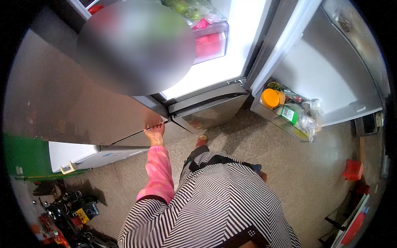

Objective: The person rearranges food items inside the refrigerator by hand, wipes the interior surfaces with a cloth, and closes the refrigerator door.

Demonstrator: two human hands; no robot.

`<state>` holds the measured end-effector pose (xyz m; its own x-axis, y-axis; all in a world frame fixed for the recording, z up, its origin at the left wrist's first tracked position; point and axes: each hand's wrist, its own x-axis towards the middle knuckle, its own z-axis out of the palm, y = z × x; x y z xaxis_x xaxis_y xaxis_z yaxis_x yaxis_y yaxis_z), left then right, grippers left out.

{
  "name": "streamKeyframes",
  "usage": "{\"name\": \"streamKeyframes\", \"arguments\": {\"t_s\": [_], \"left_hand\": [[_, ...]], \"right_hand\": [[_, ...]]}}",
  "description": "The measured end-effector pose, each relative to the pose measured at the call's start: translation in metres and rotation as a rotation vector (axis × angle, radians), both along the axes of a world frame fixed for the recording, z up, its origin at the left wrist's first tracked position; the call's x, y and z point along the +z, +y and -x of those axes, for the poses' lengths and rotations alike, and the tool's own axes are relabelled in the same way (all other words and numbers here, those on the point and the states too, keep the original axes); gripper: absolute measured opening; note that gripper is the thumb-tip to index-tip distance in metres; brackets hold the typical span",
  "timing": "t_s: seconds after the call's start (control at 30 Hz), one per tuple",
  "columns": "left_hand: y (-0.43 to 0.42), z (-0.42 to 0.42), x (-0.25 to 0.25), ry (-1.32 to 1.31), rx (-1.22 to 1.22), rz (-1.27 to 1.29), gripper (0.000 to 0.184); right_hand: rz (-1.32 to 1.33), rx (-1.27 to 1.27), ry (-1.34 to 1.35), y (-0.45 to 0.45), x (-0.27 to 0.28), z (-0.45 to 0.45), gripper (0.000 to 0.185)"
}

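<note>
My left hand (pixel 155 134), in a pink sleeve, reaches to the bottom corner of the refrigerator's closed left door (pixel 82 95). Its fingers are apart and touch the seam between that door and the panel below. The refrigerator's right door (pixel 326 70) is swung wide, baring the lit inside. A clear drawer (pixel 213 43) holds something red, with bagged greens (pixel 192 10) above it. I cannot make out my right hand. A blurred round patch covers part of the left door and the inside.
The right door's bottom shelf (pixel 281 124) carries an orange-lidded jar (pixel 270 98), a green-and-white carton (pixel 288 113) and a plastic bag (pixel 308 118). A white appliance (pixel 74 155) stands at left, a motorbike (pixel 70 211) lower left. A red container (pixel 352 170) is at right.
</note>
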<state>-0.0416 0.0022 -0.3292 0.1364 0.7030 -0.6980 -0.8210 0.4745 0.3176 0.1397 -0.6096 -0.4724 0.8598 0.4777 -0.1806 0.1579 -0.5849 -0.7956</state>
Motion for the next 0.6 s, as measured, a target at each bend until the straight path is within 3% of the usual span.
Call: {"name": "streamKeyframes", "arguments": {"t_s": [0.1,0.2,0.37,0.4,0.5,0.6], "left_hand": [[0.0,0.003,-0.009,0.072,-0.033,-0.04,0.06],[-0.01,0.007,-0.006,0.095,-0.013,-0.038,0.052],[-0.025,0.056,-0.037,-0.027,-0.226,-0.242,0.036],[-0.035,0.044,-0.011,0.165,-0.103,-0.022,0.039],[-0.074,0.043,0.031,0.115,-0.03,-0.055,0.046],[-0.082,0.082,0.003,0.271,-0.209,-0.209,0.054]], "right_hand": [[0.13,-0.166,0.262,-0.003,-0.006,0.0,0.025],[0.175,-0.211,0.317,0.002,0.002,0.0,0.025],[0.211,-0.232,0.363,0.011,0.001,-0.005,0.024],[0.219,-0.232,0.367,0.012,0.001,-0.008,0.024],[0.224,-0.225,0.385,0.019,-0.001,-0.015,0.023],[0.227,-0.226,0.397,0.033,-0.002,-0.025,0.023]]}}
